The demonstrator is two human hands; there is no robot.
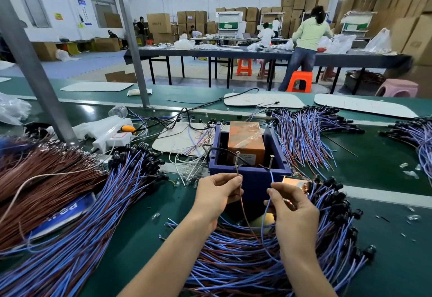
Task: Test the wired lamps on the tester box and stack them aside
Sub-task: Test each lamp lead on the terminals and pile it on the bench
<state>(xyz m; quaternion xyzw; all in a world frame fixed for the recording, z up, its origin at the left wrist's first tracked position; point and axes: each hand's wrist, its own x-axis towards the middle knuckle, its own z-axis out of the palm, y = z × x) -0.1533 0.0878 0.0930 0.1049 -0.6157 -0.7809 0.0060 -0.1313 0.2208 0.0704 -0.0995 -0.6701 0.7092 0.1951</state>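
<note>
Brown wire (241,195) is pinched between thumb and fingertip of the left hand (217,190), blue wire (268,203) the same way in the right hand (293,208), and each end reaches up to one of the two screws (238,156) on the front rim of the box (251,178). These two wires look thin, light and floppy, so I judge a hold near the ends best; the lamp (265,220) seems to glow low between the wrists. I count one box and four blue-brown heaps (93,208), their lamps too many to count.

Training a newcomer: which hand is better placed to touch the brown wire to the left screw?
Left hand: it pinches the brown wire just below the screw; right hand pinches the blue wire.
</note>
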